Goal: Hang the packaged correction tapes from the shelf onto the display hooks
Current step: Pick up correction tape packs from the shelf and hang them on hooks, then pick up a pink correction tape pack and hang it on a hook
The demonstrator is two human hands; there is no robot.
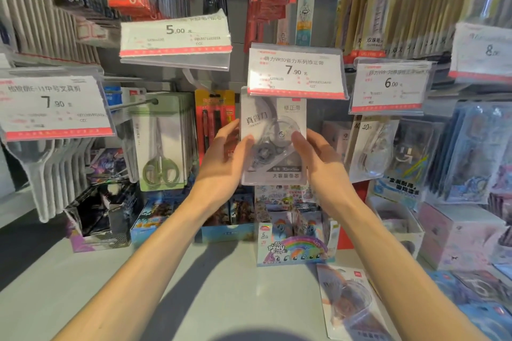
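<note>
Nearest, below the right forearm, a second packaged correction tape [350,303] lies flat on the pale shelf [194,285]. Further out, the left hand [221,158] and right hand [315,155] grip opposite side edges of an upright packaged correction tape [273,141], fingers curled round it. Directly above the hands, its top sits behind a 7.90 price tag [296,72].

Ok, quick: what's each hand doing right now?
Left hand: closed on the correction tape pack, left edge.
Right hand: closed on the same pack, right edge.
</note>
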